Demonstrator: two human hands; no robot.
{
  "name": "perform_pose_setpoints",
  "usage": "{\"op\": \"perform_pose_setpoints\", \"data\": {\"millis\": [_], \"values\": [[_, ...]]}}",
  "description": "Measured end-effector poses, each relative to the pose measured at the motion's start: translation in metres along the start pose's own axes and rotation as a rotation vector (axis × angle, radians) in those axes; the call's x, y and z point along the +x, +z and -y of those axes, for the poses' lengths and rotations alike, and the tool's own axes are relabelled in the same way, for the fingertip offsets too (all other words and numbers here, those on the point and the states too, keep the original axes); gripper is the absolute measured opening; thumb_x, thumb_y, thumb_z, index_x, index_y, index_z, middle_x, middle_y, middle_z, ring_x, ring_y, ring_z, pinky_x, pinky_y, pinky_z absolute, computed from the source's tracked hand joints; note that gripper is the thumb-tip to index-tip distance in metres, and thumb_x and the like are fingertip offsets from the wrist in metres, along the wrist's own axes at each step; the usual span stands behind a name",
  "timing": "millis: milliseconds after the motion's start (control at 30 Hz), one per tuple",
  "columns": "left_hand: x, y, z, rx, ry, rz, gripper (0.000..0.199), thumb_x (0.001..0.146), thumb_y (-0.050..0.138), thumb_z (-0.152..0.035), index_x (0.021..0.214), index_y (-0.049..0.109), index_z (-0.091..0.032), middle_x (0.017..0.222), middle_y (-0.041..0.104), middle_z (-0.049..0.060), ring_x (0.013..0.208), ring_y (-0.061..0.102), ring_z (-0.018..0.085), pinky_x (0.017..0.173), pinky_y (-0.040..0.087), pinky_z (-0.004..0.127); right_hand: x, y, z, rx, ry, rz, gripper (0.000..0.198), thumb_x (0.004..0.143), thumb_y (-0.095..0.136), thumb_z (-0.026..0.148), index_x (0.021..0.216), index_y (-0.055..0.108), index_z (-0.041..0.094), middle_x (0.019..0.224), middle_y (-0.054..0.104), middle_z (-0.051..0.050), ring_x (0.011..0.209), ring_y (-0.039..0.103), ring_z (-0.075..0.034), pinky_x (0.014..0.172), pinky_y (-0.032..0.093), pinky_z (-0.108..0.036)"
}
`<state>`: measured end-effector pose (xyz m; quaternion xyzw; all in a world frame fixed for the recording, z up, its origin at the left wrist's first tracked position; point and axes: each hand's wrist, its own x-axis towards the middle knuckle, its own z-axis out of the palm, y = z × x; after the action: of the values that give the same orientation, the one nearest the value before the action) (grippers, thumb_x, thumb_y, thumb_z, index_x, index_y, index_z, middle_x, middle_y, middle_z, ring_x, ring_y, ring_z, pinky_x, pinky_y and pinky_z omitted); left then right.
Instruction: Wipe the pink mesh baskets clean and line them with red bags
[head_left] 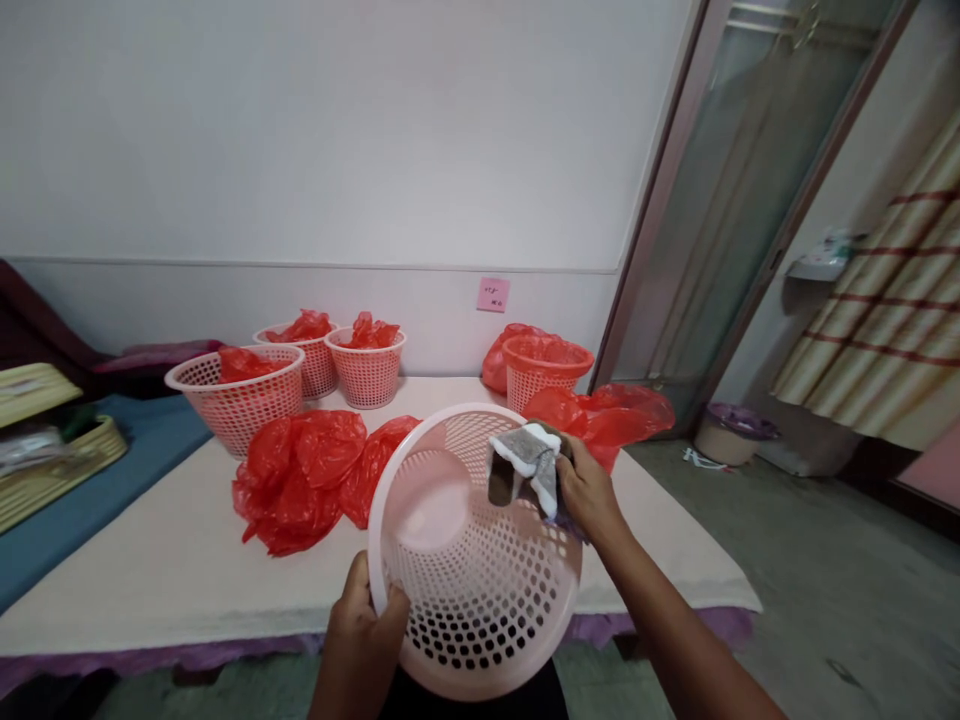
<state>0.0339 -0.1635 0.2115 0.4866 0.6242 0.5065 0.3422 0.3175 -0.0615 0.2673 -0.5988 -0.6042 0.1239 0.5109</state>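
Note:
A pale pink plastic basket [480, 590] with a holed wall is tilted toward me, its open mouth facing my head. My left hand [367, 625] grips its rim at the lower left, thumb inside and fingers outside. In my right hand [589, 490] is a bunched grey-and-white cloth [529, 450], held at the basket's upper right rim and partly over its opening. Crumpled red plastic bags [307, 480] lie on the table just left of the basket. Another red bag [607, 415] spreads out behind my right hand.
Pink baskets [367, 375] with red bags inside stand at the back left of the white-covered table [172, 565]. A basket with a red bag over its rim [547, 365] stands at the back right. A bin [731, 435] is on the floor at right.

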Motion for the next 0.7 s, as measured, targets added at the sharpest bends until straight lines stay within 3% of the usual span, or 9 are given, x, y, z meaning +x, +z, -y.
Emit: {"op": "perform_pose_setpoints", "data": {"millis": [133, 300, 500, 700], "values": [[-0.003, 0.001, -0.004, 0.007, -0.019, 0.027, 0.035, 0.073, 0.055, -0.033, 0.107, 0.056, -0.023, 0.081, 0.07, -0.001, 0.075, 0.064, 0.021, 0.063, 0.046, 0.027, 0.022, 0.011, 0.022, -0.031, -0.161, 0.003, 0.04, 0.085, 0.037, 0.022, 0.118, 0.06, 0.021, 0.112, 0.066, -0.006, 0.106, 0.059, -0.023, 0.095, 0.044, -0.04], [-0.009, 0.004, -0.016, -0.021, 0.032, -0.052, 0.026, 0.077, 0.052, -0.033, 0.1, 0.058, -0.024, 0.078, 0.068, 0.0, 0.076, 0.061, 0.022, 0.065, 0.044, 0.029, 0.031, 0.028, 0.059, -0.155, -0.412, -0.004, 0.032, 0.088, 0.039, 0.02, 0.11, 0.062, 0.021, 0.104, 0.064, -0.007, 0.099, 0.056, -0.023, 0.089, 0.043, -0.039], [-0.006, 0.006, -0.016, 0.018, 0.03, 0.067, 0.014, 0.077, 0.055, -0.031, 0.089, 0.057, -0.024, 0.074, 0.066, 0.0, 0.073, 0.061, 0.022, 0.065, 0.045, 0.029, 0.014, 0.054, 0.106, -0.199, -0.669, 0.023, 0.023, 0.092, 0.044, 0.022, 0.106, 0.062, 0.021, 0.112, 0.062, -0.008, 0.109, 0.05, -0.024, 0.096, 0.034, -0.042], [0.001, 0.006, -0.021, -0.093, 0.049, 0.124, 0.026, 0.073, 0.06, -0.029, 0.098, 0.058, -0.022, 0.085, 0.07, 0.003, 0.079, 0.063, 0.022, 0.069, 0.048, 0.03, -0.018, 0.069, 0.132, -0.117, -0.816, 0.151, 0.023, 0.091, 0.043, 0.018, 0.107, 0.06, 0.018, 0.117, 0.06, -0.01, 0.116, 0.047, -0.024, 0.1, 0.031, -0.043]]}}
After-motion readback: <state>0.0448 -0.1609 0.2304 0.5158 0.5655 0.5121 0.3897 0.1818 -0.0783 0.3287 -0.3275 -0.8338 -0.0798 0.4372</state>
